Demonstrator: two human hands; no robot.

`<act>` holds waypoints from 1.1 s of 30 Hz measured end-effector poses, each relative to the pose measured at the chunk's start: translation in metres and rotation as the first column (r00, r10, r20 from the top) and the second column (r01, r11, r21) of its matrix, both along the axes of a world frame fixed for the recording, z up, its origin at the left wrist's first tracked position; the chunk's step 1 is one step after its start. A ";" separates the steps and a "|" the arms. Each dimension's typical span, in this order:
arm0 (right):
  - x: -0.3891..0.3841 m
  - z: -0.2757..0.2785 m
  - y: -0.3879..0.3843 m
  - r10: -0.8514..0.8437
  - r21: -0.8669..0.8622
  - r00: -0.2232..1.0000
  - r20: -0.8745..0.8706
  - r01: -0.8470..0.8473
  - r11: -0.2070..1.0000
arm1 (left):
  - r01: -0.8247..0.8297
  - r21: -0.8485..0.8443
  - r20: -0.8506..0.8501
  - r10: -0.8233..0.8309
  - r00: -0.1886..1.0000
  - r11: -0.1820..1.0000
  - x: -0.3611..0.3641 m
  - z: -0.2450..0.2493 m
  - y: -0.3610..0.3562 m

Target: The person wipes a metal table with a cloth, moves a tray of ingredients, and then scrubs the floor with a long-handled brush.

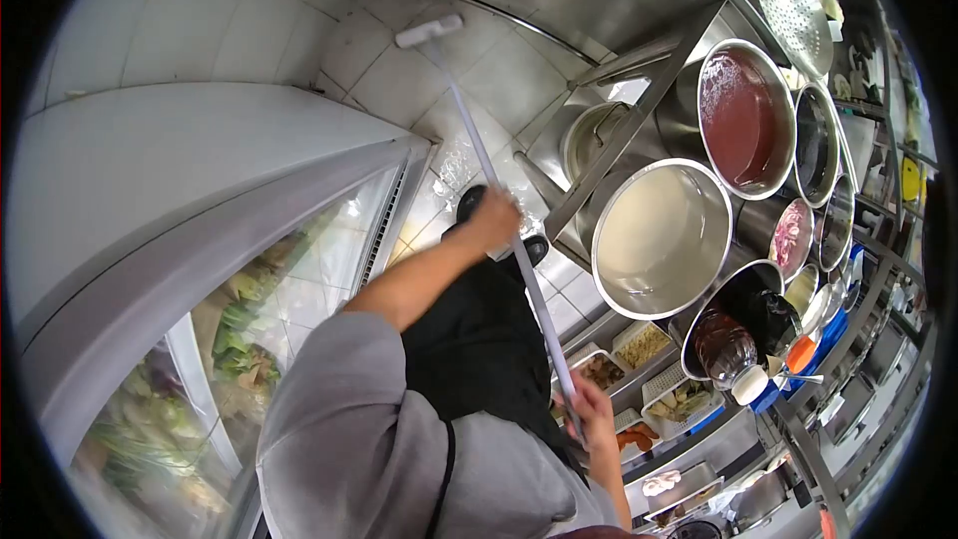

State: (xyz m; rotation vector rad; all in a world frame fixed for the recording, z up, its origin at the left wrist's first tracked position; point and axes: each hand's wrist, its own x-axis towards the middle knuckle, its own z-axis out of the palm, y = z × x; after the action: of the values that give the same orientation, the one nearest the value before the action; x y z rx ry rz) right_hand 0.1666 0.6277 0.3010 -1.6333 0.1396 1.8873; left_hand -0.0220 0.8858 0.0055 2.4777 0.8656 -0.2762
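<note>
A long-handled mop (pixel 475 135) with a pale shaft slants across the view, its white bar-shaped head (pixel 429 31) down on the tiled floor. My left hand (pixel 491 219) is wrapped round the middle of the shaft, above my dark shoes. Lower down, close to my body, my right hand (pixel 591 409) grips the shaft near its end. Wet, shiny patches (pixel 461 148) show on the tiles beside the shaft.
On the left stands a glass-fronted fridge (pixel 225 160) with bagged greens inside. At right, a steel counter (pixel 639 115) bears large pots, one with reddish liquid (pixel 738 118), another with cream-coloured liquid (pixel 664 235). Food trays (pixel 644 347) sit near my right hand.
</note>
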 end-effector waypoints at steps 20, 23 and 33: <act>-0.056 0.006 -0.068 -0.267 -0.091 0.964 0.019 0.268 0.959 | 0.277 -0.099 0.023 -0.276 0.961 0.956 0.019 0.039 -0.003; -0.058 0.075 -0.134 -0.296 -0.264 0.943 0.154 0.328 0.907 | 0.339 -0.091 0.180 -0.319 0.930 0.936 0.001 0.074 -0.093; -0.096 -0.035 -0.035 -0.129 -0.076 0.988 0.080 0.135 0.988 | 0.141 0.134 0.068 -0.151 0.986 0.981 -0.023 -0.030 -0.003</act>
State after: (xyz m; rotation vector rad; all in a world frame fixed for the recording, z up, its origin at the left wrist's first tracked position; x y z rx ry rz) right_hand 0.0709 0.5931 0.2659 -1.7033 0.2903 1.7384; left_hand -0.0447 0.8828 -0.0247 2.6579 0.6903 -0.1769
